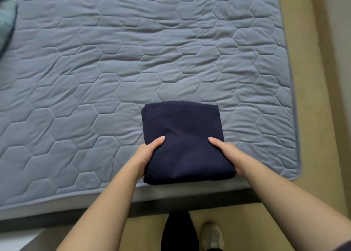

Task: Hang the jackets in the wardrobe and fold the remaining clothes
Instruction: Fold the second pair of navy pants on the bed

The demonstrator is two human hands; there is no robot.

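Note:
A navy blue garment (182, 136), folded into a neat thick rectangle, lies near the front edge of the bed (114, 60). My left hand (146, 155) grips its left front side, thumb on top and fingers tucked underneath. My right hand (228, 153) grips the right front side the same way, thumb lying on the cloth. The fingers of both hands are hidden under the fold.
The bed carries a grey-blue quilted cover with a hexagon pattern. A bluish bundle of fabric (6, 17) shows at the far left corner. Beige floor (313, 117) runs along the bed's right side. My leg and a white shoe (210, 235) stand by the bed's dark frame.

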